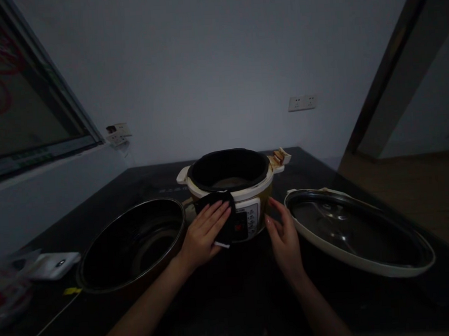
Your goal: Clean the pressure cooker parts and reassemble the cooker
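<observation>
A white and yellow rice cooker base [261, 185] stands open on the dark counter [232, 299], with a dark cavity inside. My left hand [205, 233] lies flat, fingers stretched out, pressing a black cloth [226, 223] against the cooker's front, over its control panel [251, 218]. My right hand [284, 235] rests against the cooker's right side with fingers extended, holding nothing. The removable inner pot [134, 244] sits to the left of the cooker. The lid [355, 231] lies upside down to the right.
A white device [50, 265] and a plastic bag [6, 290] lie at the left counter edge. Wall sockets [302, 102] are on the back wall, and others [118, 134] are by the window [23, 109]. A wooden surface [420, 196] is at the right.
</observation>
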A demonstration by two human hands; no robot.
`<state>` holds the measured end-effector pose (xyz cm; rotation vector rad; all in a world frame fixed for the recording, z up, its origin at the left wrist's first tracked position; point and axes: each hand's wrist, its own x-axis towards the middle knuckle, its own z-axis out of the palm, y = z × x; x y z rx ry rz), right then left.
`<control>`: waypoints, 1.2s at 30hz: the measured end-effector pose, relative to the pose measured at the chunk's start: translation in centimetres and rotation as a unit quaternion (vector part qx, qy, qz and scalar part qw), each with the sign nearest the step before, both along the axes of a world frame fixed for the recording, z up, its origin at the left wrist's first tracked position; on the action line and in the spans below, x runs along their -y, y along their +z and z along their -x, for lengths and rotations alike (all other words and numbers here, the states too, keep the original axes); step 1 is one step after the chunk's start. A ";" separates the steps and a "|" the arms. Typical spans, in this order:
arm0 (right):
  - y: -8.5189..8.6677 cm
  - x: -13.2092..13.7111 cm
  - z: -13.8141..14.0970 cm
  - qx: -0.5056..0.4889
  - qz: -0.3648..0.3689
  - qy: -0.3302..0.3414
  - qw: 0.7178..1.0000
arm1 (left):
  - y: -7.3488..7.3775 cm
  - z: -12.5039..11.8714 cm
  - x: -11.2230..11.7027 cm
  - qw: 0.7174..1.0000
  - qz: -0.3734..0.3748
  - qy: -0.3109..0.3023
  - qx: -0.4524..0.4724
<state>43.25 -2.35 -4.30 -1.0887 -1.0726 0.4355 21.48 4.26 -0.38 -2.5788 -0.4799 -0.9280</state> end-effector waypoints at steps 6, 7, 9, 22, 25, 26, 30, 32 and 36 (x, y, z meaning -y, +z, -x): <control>0.0 0.0 0.1 -0.007 0.002 -0.011 1.000 | 0.0 -3.4 0.0 0.995 -0.065 -0.009 0.081; 0.0 0.0 0.1 -0.006 0.002 -0.012 1.000 | 0.2 -3.9 0.1 0.994 -0.064 -0.014 0.085; 0.1 0.1 0.1 -0.004 0.002 -0.015 1.000 | 0.8 -5.0 0.4 0.995 -0.060 -0.024 0.077; 0.5 0.3 -0.2 0.016 -0.006 -0.061 0.998 | 1.3 -8.9 1.6 0.992 -0.110 0.043 -0.035; 0.6 0.4 -0.2 0.007 -0.015 -0.072 0.997 | 0.0 -8.3 1.4 0.987 -0.126 0.038 -0.089; 0.6 0.4 -0.3 0.004 -0.018 -0.073 0.997 | -0.7 -8.1 1.4 0.985 -0.129 0.030 -0.110; 0.3 0.2 -0.4 -0.004 -0.011 -0.061 0.998 | -3.6 -7.3 1.3 0.973 -0.126 0.001 -0.194; 0.1 0.0 -0.5 -0.003 -0.006 -0.062 0.998 | -4.4 -7.1 1.2 0.967 -0.125 -0.004 -0.222; 0.0 -0.2 -0.4 -0.025 -0.008 -0.046 0.999 | -4.5 -6.8 1.2 0.962 -0.130 -0.006 -0.241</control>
